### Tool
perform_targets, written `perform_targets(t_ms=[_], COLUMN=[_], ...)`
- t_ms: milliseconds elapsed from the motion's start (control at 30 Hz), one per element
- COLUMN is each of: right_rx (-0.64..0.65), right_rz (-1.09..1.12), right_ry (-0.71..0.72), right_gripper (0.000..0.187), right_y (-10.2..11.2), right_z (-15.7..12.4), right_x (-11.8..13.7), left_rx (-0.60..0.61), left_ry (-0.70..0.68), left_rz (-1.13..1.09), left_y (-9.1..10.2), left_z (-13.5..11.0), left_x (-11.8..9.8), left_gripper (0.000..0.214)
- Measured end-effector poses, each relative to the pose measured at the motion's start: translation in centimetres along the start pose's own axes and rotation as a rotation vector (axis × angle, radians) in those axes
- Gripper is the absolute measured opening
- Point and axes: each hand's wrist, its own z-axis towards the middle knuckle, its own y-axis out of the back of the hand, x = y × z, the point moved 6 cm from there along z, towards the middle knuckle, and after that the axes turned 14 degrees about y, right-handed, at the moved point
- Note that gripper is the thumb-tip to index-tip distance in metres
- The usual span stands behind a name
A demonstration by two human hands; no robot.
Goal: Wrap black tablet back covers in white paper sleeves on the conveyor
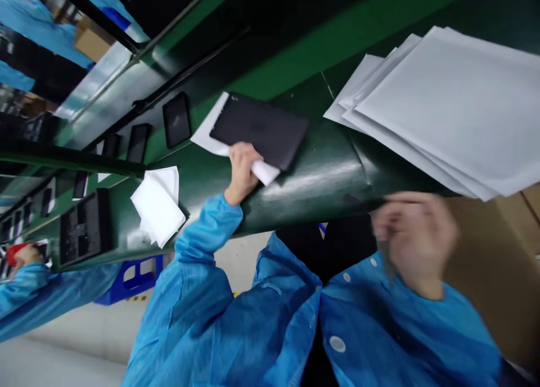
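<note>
A black tablet (261, 128) lies on a white sheet (208, 131) on the green belt (329, 167). My left hand (242, 167) is closed on the near edge of that white sheet, right beside the tablet's corner. My right hand (413, 235) hovers near my chest in front of a cardboard box (498, 263). It is smeared by motion, so its fingers cannot be read. Both of my arms are in blue sleeves.
A fanned stack of white sheets (455, 106) lies on the belt to the right. Folded white sheets (158, 204), a black tray (84, 226) and several more black tablets (177, 120) sit further left. A co-worker's blue sleeve (37, 297) and a blue crate (130, 277) are at lower left.
</note>
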Motion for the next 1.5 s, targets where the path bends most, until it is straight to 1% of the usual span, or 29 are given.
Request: perform_targets(t_ms=[33,67,100,133,167,233,267,333,367,433,467,500,567,633,700,767,833,900,967,1033,1100,1200,1267,1333,1500], right_rx=[0.184,0.311,0.351,0.354,0.317,0.245,0.231,0.209,0.180,0.075,0.023,-0.019,-0.072,-0.100,-0.121,-0.150,-0.186,-0.203,-0.195,-0.178,-0.171,-0.170,-0.173,-0.173,-0.170], right_rz=[0.128,0.236,0.295,0.315,0.299,0.218,0.184,0.157,0.153,0.153,0.156,0.166,0.212,0.272,0.311,0.327,0.341,0.350,0.349,0.342,0.333,0.330,0.332,0.330,0.309], right_ry=[-0.107,-0.200,-0.263,-0.308,-0.328,-0.335,-0.333,-0.312,-0.296,-0.248,-0.231,-0.224,-0.229,-0.242,-0.248,-0.252,-0.264,-0.277,-0.276,-0.263,-0.250,-0.241,-0.245,-0.244,-0.242], right_gripper=[0.042,0.050,0.055,0.058,0.059,0.056,0.054,0.052,0.051,0.049,0.049,0.048,0.049,0.052,0.054,0.054,0.055,0.056,0.054,0.052,0.050,0.049,0.049,0.049,0.052], right_y=[-3.1,-5.6,-7.3,-8.4,-8.9,-8.7,-8.3,-7.2,-6.4,-4.5,-3.5,-2.7,-1.5,-0.8,-0.2,0.2,0.6,0.7,0.8,0.9,1.0,1.3,1.4,1.4,1.2], right_z=[-1.7,-3.3,-4.4,-5.1,-5.5,-5.7,-5.7,-5.5,-5.3,-4.8,-4.6,-4.4,-4.2,-4.3,-4.6,-5.1,-5.5,-5.9,-6.0,-5.9,-5.8,-5.8,-5.9,-6.1,-6.5], right_x=[-0.8,-1.4,-1.9,-2.5,-3.1,-4.2,-4.6,-5.2,-5.4,-5.5,-5.6,-5.7,-5.8,-5.8,-5.9,-6.1,-6.4,-6.7,-6.7,-6.5,-6.3,-6.0,-6.0,-6.0,-6.4], left_rx=[-0.005,0.006,0.037,0.080,0.119,0.168,0.168,0.117,0.075,-0.003,-0.001,0.042,0.215,0.393,0.525,0.632,0.678,0.643,0.570,0.528,0.512,0.486,0.463,0.433,0.352], left_ry=[-0.064,-0.127,-0.183,-0.219,-0.232,-0.183,-0.128,0.018,0.097,0.244,0.305,0.348,0.404,0.428,0.425,0.406,0.392,0.388,0.360,0.307,0.260,0.247,0.262,0.296,0.480], left_rz=[0.031,0.036,0.007,-0.041,-0.095,-0.167,-0.169,-0.126,-0.092,-0.004,0.047,0.099,0.194,0.274,0.355,0.422,0.468,0.487,0.465,0.410,0.361,0.307,0.267,0.236,0.171], left_y=[0.4,0.7,1.0,1.2,1.4,1.7,1.9,2.7,3.5,5.4,6.4,7.1,8.2,8.9,9.6,10.0,10.0,9.8,9.0,7.6,6.2,5.1,5.1,5.5,6.8], left_z=[-2.2,-4.3,-6.1,-7.7,-9.1,-11.1,-11.8,-12.7,-13.0,-13.3,-13.3,-13.2,-12.9,-12.7,-12.7,-12.9,-13.0,-12.6,-12.0,-11.6,-11.4,-11.6,-11.7,-11.7,-11.1], left_x=[-2.5,-4.9,-7.0,-8.8,-10.2,-11.6,-11.6,-10.7,-9.9,-7.9,-6.8,-5.9,-4.7,-4.3,-4.8,-5.7,-6.6,-7.4,-8.2,-9.0,-9.7,-10.3,-10.4,-10.2,-8.6], left_gripper=[0.028,0.021,0.017,0.017,0.018,0.023,0.025,0.027,0.028,0.025,0.021,0.019,0.022,0.026,0.031,0.047,0.058,0.061,0.058,0.050,0.039,0.026,0.016,0.009,0.017])
